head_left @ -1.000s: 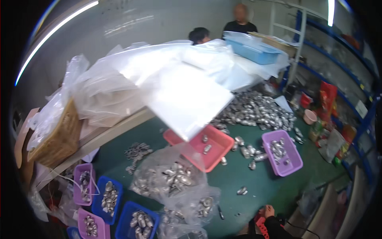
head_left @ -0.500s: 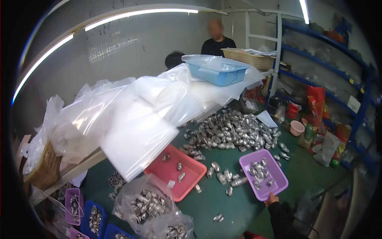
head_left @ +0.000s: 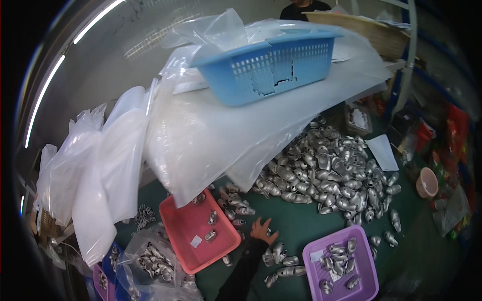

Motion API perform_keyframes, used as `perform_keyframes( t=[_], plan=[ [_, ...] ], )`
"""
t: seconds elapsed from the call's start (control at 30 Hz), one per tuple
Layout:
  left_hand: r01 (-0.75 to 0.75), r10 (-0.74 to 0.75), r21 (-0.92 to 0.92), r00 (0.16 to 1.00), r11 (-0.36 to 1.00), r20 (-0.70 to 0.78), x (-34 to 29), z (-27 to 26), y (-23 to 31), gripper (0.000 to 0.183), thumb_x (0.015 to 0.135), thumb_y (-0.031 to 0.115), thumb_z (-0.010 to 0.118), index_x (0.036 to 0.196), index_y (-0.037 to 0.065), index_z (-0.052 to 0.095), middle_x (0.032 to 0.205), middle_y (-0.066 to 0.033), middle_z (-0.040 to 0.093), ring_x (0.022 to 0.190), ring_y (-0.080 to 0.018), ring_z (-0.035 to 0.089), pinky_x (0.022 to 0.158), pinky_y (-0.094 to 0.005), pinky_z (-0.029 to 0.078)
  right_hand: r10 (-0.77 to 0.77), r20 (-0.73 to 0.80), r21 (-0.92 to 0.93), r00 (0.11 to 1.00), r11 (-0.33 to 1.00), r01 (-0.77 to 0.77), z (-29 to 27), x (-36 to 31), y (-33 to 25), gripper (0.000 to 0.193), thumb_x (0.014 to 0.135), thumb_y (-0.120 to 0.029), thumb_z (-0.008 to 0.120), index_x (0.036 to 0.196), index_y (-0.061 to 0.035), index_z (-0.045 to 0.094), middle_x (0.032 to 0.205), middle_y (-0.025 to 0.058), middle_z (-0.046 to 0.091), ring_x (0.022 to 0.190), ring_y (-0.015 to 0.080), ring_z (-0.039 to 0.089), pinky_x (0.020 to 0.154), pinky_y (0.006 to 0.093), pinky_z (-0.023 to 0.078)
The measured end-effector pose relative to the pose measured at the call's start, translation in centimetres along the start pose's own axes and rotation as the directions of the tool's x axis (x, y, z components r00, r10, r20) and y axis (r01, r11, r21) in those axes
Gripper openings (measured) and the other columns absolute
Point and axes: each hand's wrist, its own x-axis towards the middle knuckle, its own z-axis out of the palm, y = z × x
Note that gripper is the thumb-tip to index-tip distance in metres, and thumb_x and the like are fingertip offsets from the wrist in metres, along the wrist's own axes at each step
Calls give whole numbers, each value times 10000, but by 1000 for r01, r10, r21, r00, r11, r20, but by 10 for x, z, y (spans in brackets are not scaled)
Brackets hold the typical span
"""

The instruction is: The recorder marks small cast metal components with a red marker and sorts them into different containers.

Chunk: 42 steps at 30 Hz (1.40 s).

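Observation:
My left hand [head_left: 263, 232], in a dark sleeve, reaches over the green table [head_left: 241, 286] between two trays. Its fingers are spread, just above a few loose silver metal parts [head_left: 279, 253] shaped like small hollow shoes. To its left lies a red tray [head_left: 186, 236] with several such parts and a white slip inside. On the other side, a purple tray [head_left: 311, 281] holds more of them. Beyond the hand rises a big heap of the same metal parts [head_left: 326, 175]. My right hand is out of view.
Clear plastic sheets [head_left: 201, 135] overhang the table from a raised shelf, under a cracked blue basket [head_left: 266, 67]. Bags of metal parts [head_left: 155, 263] sit at lower left. A pink bowl [head_left: 427, 182] stands at right. Another person [head_left: 301, 9] is at the back.
My right hand, earlier at the purple tray's near edge, has gone out of view. My left hand has come in beside the red tray. The view has shifted nearer the blue basket.

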Motion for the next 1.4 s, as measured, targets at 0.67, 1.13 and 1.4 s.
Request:
perform_keyframes(
  t=[0.67,1.13,1.4],
  plan=[
    [434,-431,90,804,896,410,208,-11,-135,822,550,540,576,1169,62,327,1119,-164,405,1022,-306,401,861,-349,316,219,-91,-256,971,938,-236,-8,-7,9,441,736,-284,511,1026,42,453,958,138,487,832,214,460,687,328,395],
    [-315,255,-103,490,944,833,72,-29,4,519,491,319,688,921,133,465,907,-128,461,866,-278,439,708,-376,392,90,70,-379,993,924,-57,-14,8,5,412,700,-219,497,1042,6,456,1002,155,459,849,258,456,701,371,385],
    [26,-21,347,1000,938,-19,245,-25,-51,600,611,456,589,1061,82,458,1071,-175,439,1010,-311,399,850,-372,312,15,100,-454,995,891,32,-12,8,10,409,679,-181,489,1051,-14,458,1028,165,443,859,283,453,709,395,380]
  ],
)
